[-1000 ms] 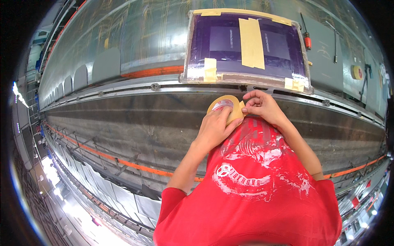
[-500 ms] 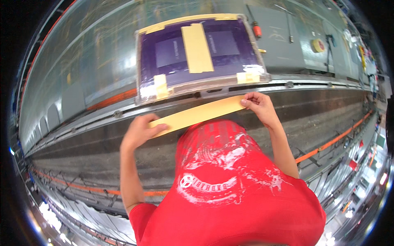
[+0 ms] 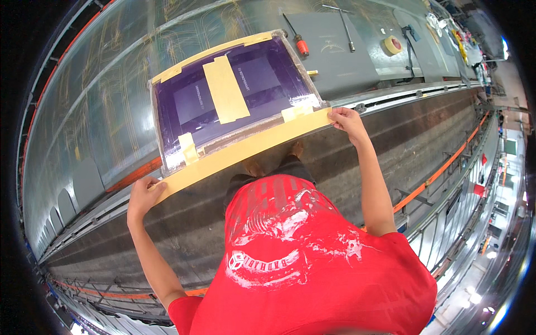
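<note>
Tape stretched wide between two hands!

And here we are, the clock centred on the middle of the view: closest to us, the red T-shirt (image 3: pixel 312 268) fills six o'clock. Up to the hands! The left hand (image 3: pixel 146 192), out near nine, pinches one end of a masking tape strip (image 3: pixel 251 147); the right hand (image 3: pixel 347 124), over at two, pinches the other between thumb and fingertips.

What does good work look like here? Even pull from both ends, I'd say, neither hand running ahead, with the fingers kept to the very tips so the sticky face stays clean. Lining it up before letting any of it touch down looks wise; a slack middle could wrinkle.

The strip itself: pale yellow, broad, taut and smooth, slanting upward from left to right just by the hub, along the near edge of a framed purple printing screen (image 3: pixel 254 92). Touching that frame or hovering over it? Cannot tell from here!

The screen sits at eleven on the long worktop (image 3: pixel 111 100), tape across its middle and around its edges. Beyond it, a red-handled screwdriver (image 3: pixel 300 43) just past twelve, a T-handled tool (image 3: pixel 346 30) at one, and a tape roll (image 3: pixel 392 45) between one and two!
</note>
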The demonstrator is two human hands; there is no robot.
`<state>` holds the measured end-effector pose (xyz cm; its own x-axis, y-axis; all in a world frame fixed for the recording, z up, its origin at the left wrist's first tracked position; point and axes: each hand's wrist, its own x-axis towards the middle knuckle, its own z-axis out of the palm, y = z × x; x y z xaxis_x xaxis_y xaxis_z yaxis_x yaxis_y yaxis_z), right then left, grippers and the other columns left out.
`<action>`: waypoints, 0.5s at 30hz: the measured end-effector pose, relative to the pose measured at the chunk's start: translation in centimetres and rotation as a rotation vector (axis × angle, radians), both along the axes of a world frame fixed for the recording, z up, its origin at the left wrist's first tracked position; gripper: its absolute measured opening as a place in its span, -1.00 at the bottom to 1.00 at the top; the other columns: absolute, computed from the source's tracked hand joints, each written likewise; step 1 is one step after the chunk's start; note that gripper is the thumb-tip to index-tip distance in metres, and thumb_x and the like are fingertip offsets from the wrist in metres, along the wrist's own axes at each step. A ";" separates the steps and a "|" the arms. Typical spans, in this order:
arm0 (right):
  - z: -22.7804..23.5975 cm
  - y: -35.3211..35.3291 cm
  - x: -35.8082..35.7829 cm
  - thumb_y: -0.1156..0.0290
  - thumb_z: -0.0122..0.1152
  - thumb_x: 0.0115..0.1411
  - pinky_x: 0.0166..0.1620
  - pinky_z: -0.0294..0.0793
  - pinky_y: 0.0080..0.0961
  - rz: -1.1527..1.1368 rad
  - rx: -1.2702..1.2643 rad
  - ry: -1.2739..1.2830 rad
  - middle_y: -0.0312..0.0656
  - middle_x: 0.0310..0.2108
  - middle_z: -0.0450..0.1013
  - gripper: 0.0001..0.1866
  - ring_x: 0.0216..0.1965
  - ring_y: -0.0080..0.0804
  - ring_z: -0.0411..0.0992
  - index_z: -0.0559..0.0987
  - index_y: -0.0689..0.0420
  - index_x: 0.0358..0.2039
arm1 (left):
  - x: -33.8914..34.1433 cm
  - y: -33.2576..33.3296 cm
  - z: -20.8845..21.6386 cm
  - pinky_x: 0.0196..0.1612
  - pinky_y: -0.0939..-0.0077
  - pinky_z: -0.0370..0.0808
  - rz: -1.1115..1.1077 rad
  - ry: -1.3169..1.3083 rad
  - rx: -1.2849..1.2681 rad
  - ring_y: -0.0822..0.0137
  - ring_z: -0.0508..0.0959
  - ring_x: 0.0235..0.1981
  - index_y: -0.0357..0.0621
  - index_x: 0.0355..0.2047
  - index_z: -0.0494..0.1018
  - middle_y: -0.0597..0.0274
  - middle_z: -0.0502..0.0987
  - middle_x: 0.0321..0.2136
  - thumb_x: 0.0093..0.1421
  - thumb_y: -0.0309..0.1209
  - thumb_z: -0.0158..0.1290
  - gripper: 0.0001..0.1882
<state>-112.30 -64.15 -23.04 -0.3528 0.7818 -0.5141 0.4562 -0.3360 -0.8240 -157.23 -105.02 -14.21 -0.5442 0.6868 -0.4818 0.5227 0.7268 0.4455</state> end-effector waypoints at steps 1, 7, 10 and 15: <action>0.2 0.0 -0.5 0.26 0.40 0.12 -0.24 0.43 -0.64 -0.008 -0.012 -0.007 -0.32 -0.35 0.56 -0.69 -0.35 -0.62 0.43 0.64 0.22 -0.22 | -0.1 -0.2 0.0 -0.38 0.36 0.43 -0.007 0.015 0.023 0.34 0.51 -0.53 -0.47 -0.26 0.57 -0.01 0.57 -0.58 0.06 -0.27 0.20 -0.59; -1.0 0.9 -0.9 0.29 0.45 0.07 -0.29 0.44 -0.61 -0.002 0.153 -0.061 -0.24 -0.40 0.57 -0.66 -0.41 -0.56 0.44 0.66 0.29 -0.24 | -0.9 0.1 1.6 -0.37 0.26 0.44 -0.013 -0.004 0.027 0.19 0.58 -0.54 -0.50 -0.28 0.55 -0.14 0.53 -0.61 0.03 -0.30 0.15 -0.59; -2.0 1.5 -0.8 0.27 0.47 0.05 -0.30 0.44 -0.57 0.014 0.195 -0.107 -0.23 -0.41 0.57 -0.64 -0.41 -0.53 0.45 0.66 0.30 -0.26 | -0.4 1.4 2.0 -0.33 0.17 0.46 -0.060 0.142 -0.041 0.02 0.62 -0.48 -0.45 -0.34 0.57 -0.21 0.54 -0.58 0.02 -0.28 0.16 -0.62; -3.3 2.0 -0.4 0.23 0.43 0.09 -0.32 0.39 -0.64 0.051 0.210 -0.149 -0.34 -0.41 0.54 -0.70 -0.40 -0.62 0.42 0.67 0.19 -0.27 | -1.2 2.2 -0.1 -0.24 0.05 0.51 -0.024 0.329 -0.228 -0.12 0.61 -0.35 -0.26 -0.48 0.63 -0.22 0.59 -0.46 0.00 -0.21 0.22 -0.70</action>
